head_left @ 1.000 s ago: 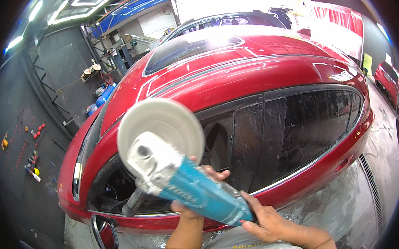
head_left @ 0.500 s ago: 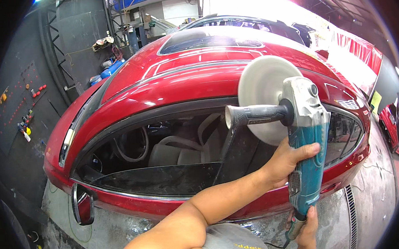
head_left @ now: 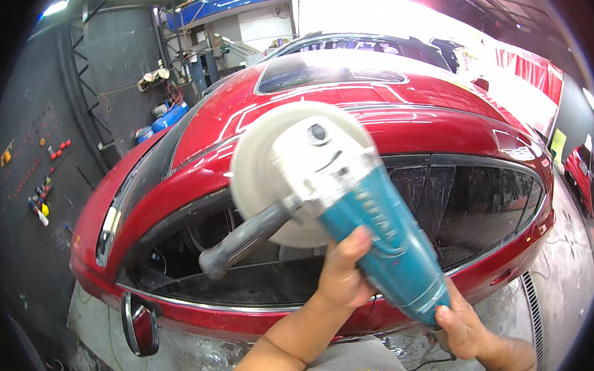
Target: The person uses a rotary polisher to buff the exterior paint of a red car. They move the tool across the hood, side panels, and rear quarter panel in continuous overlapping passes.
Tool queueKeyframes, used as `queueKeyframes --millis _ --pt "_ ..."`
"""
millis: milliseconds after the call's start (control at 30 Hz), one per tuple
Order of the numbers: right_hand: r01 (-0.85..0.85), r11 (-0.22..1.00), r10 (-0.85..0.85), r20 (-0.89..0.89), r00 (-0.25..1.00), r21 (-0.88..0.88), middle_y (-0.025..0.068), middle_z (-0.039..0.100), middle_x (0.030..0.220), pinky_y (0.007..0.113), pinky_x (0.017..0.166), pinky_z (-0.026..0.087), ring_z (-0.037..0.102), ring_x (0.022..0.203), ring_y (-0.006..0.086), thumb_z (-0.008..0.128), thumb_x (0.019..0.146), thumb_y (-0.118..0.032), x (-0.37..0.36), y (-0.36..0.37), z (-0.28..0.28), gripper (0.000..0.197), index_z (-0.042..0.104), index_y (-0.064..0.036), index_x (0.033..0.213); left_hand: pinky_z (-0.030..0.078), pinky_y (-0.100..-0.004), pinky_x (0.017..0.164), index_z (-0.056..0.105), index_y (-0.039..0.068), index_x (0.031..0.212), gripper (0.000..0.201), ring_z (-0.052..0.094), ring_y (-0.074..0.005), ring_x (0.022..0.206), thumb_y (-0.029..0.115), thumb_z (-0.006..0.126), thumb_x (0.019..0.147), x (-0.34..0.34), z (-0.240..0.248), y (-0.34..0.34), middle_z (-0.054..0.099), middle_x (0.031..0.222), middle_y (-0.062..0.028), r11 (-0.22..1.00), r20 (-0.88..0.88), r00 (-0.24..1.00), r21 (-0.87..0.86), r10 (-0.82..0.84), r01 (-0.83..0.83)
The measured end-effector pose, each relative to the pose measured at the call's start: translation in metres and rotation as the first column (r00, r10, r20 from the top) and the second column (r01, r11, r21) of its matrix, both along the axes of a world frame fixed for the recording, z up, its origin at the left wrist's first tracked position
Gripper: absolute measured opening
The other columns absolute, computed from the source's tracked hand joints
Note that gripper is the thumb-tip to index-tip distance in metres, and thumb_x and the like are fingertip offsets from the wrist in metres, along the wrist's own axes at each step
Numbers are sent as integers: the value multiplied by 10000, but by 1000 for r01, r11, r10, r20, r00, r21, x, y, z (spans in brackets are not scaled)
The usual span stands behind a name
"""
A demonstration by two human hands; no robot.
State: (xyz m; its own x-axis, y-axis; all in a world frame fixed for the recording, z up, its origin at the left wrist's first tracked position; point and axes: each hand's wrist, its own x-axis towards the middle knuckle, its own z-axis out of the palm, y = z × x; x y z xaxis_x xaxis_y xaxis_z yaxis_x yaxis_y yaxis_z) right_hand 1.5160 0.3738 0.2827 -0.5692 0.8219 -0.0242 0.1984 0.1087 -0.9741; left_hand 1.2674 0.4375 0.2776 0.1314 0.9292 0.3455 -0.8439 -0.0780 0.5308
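Note:
Both hands hold a teal corded polisher (head_left: 389, 241) with a silver gear head and a round whitish pad (head_left: 256, 161). Fingers of my left hand (head_left: 346, 276) are closed round the body's middle, the thumb on top. My right hand (head_left: 463, 324) grips its rear end. The black side handle (head_left: 249, 234) sticks out to the left, with no hand on it. Behind the tool lies the red car's side (head_left: 434, 130). The pad overlaps the roof edge and front window opening in view; whether it touches the car, I cannot tell.
A door mirror (head_left: 140, 323) juts out at lower left. The front window is lowered, and the rear window (head_left: 474, 211) is closed. A cable (head_left: 432, 361) trails below my right hand. Tools hang on the dark wall (head_left: 26, 137); a floor drain (head_left: 534, 314) runs at right.
The polisher has swung left along the car, its head now tilted toward the upper left. Both hands have moved with it, keeping their grip.

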Motion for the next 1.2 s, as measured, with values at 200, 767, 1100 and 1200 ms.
queueKeyframes --millis 200,767,1100,1200 --pt "-320 946 309 171 935 41 415 448 1502 498 1158 442 552 1380 440 624 1045 -470 -66 8 13 1065 -64 30 1687 532 -716 1076 397 39 1596 970 660 -465 1256 560 755 860 -66 -17 -27 608 1401 -254 989 203 973 75 106 -123" --pt "39 955 -83 140 987 296 335 610 1403 512 1150 472 652 1294 440 698 1015 -480 28 -31 -69 1102 -19 -9 1707 543 -708 1083 361 23 1597 931 679 -425 1237 516 739 904 38 -36 -1 592 1396 -255 993 -72 994 73 -82 87" --pt "568 811 -583 -268 767 -138 130 670 1145 337 804 568 665 903 165 703 1032 -442 160 -40 -110 952 166 -16 1694 607 -378 846 592 44 1282 520 687 -171 928 320 843 919 258 -8 80 676 1040 -69 919 -293 872 -110 -393 377" --pt "619 781 -611 -312 728 -86 114 655 1125 288 646 542 641 833 132 706 1020 -484 179 -37 -133 911 239 -23 1651 597 -383 862 579 47 1297 559 679 -172 963 345 851 911 282 -11 83 664 1073 -64 886 -313 830 -111 -461 451"
